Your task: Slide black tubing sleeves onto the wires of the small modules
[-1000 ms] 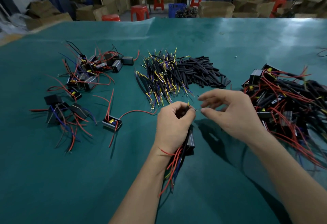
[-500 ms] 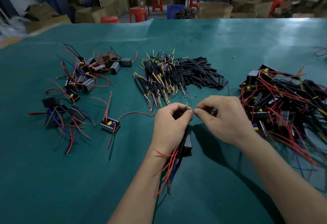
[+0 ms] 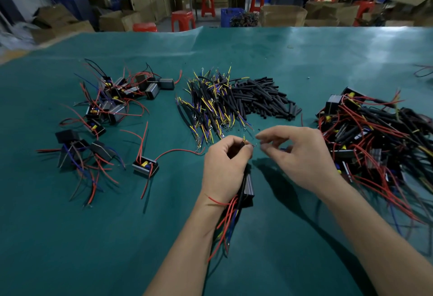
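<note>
**Wire tip pinched at mid-worktop, loose sleeves just behind**

Where the green worktop reaches its left side, a loose spread of small modules lies with red and blue leads trailing, and one single module sits apart nearer the middle, a red wire curving off it toward the hands. Beyond the hands lies a heap of sleeved yellow and blue wires, touching on its right a pile of bare black tubing sleeves. The left hand curls its grip round a held module, whose red leads hang past the wrist, and pinches a yellow-tipped wire end upright at thumb and forefinger. Just beside that tip, the right hand hovers, thumb and forefinger drawn narrow and close together; whether a sleeve sits between them I cannot tell. At the right lies a dense tangle of modules with red and black wires.
</note>
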Available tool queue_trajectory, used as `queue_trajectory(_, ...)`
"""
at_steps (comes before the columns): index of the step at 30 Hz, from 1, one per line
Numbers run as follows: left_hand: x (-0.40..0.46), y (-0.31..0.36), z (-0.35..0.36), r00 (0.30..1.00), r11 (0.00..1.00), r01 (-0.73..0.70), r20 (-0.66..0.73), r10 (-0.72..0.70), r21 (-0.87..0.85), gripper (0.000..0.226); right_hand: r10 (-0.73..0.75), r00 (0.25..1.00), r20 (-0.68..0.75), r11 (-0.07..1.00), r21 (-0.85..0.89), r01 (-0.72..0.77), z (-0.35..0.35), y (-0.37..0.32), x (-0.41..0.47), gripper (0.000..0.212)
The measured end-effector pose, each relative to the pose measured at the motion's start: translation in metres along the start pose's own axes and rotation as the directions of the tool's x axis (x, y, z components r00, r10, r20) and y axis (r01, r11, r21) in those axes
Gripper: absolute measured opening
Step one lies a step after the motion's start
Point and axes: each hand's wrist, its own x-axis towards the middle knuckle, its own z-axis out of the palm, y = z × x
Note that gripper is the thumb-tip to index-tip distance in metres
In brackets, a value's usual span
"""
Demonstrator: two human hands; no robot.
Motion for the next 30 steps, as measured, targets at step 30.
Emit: queue_trajectory(30,-0.004,0.003,-0.004,0.996,0.989,-0.083,0.025,0.087,-0.126,0.031,0.309,0.914,0.262,0.707,0.580,-0.405,0.000,-0.010,0.001,0.049)
